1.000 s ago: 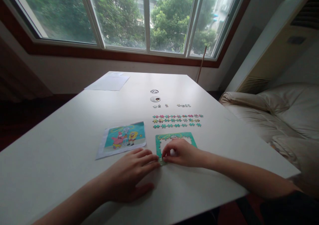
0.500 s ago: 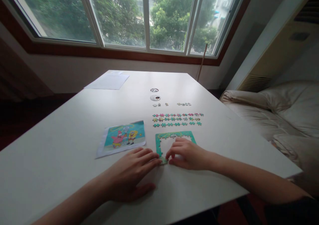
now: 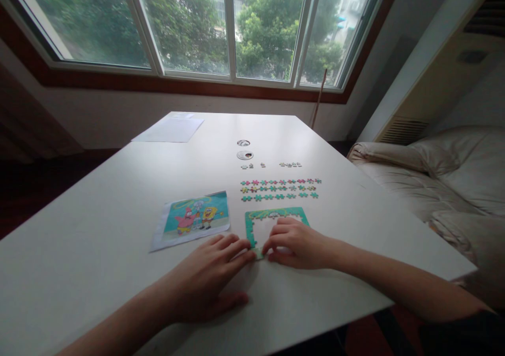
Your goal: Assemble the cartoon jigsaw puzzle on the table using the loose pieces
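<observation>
A partly joined jigsaw puzzle (image 3: 249,229) lies in front of me, its teal and green border around a bare middle. My left hand (image 3: 211,274) rests palm down with fingers stretched out, the fingertips touching the puzzle's lower left corner. Bent fingers of my right hand (image 3: 295,244) pinch at the bottom edge, by a pale green puzzle piece (image 3: 259,252); they hide part of the border's right and lower sides. Left of the puzzle is a printed cartoon picture (image 3: 197,215) on a white sheet.
Beyond the puzzle lie rows of loose puzzle pieces (image 3: 280,189), with several paler pieces (image 3: 291,164) farther back. Two round discs (image 3: 245,155) sit behind them. White paper (image 3: 169,130) lies at the table's far left. A cream sofa (image 3: 414,172) stands at right.
My hands stay at the puzzle's lower left corner with only slight finger movement. The whole view has shifted very slightly; the loose pieces and picture have not moved.
</observation>
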A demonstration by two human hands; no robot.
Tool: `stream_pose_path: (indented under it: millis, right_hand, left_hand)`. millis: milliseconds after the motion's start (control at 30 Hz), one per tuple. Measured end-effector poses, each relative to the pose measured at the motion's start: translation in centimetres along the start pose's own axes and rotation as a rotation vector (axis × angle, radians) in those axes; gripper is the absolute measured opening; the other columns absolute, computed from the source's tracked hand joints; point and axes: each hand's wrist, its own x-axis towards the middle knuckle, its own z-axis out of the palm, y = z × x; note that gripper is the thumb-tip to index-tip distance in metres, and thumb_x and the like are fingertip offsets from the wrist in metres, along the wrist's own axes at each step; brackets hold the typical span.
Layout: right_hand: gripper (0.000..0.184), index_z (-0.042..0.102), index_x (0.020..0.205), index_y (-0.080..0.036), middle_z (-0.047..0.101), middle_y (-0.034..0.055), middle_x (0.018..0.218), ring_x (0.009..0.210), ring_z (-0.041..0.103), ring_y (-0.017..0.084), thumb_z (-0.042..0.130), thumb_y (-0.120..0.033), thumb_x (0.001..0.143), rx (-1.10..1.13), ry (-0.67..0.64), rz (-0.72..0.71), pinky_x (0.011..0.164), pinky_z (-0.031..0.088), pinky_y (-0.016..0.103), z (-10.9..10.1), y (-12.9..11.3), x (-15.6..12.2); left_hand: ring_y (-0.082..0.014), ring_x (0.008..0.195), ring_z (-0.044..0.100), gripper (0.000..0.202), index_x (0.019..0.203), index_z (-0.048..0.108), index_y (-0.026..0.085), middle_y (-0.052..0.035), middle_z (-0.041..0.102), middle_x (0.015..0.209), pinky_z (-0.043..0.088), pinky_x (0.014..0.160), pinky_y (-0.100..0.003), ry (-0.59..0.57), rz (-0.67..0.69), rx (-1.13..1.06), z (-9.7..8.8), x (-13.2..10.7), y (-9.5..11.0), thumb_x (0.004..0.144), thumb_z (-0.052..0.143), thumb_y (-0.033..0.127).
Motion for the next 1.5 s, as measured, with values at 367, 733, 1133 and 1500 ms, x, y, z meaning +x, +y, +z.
stream_pose_path:
  millis: [367,733,1133,1500]
  right_hand:
    - [0.021,0.060,0.092,-0.020,0.061,0.0013,0.077,0.078,0.054,0.015,0.056,-0.037,0.079,0.007,-0.058,0.076,0.075,0.038,0.028,-0.5,0.2,0.0]
    - [0.094,0.036,0.132,-0.017,0.039,0.0143,0.130,0.120,0.035,0.031,0.070,-0.057,0.054,-0.090,-0.226,0.344,0.099,0.029,0.041,-6.0,3.7,-3.2]
    - [0.100,0.034,0.132,-0.010,0.036,0.0189,0.131,0.123,0.030,0.034,0.071,-0.056,0.051,-0.024,-0.332,0.437,0.101,0.027,0.043,-5.3,5.0,-4.1]
    - [0.099,0.034,0.132,-0.010,0.036,0.0184,0.130,0.123,0.031,0.033,0.071,-0.056,0.051,-0.039,-0.333,0.437,0.101,0.028,0.040,-5.3,5.0,-4.0]
  left_hand:
    - [-0.0282,0.102,0.049,0.048,0.123,0.041,0.021,-0.0095,0.052,0.119,0.039,0.087,-0.043,-0.043,0.028,0.006,-0.1,-0.2,0.0,0.080,0.052,0.040]
    - [-0.0281,0.102,0.050,0.049,0.123,0.043,0.020,-0.0103,0.053,0.119,0.039,0.087,-0.042,0.004,0.054,0.015,0.2,-0.4,-0.2,0.080,0.052,0.041]
    - [-0.0272,0.099,0.053,0.047,0.121,0.045,0.021,-0.0101,0.056,0.115,0.041,0.085,-0.041,0.051,0.076,0.033,0.1,-0.4,-0.3,0.079,0.053,0.041]
    - [-0.0265,0.097,0.053,0.045,0.119,0.047,0.021,-0.0100,0.057,0.113,0.041,0.085,-0.040,0.045,0.071,0.030,-0.2,-0.2,-0.1,0.079,0.054,0.041]
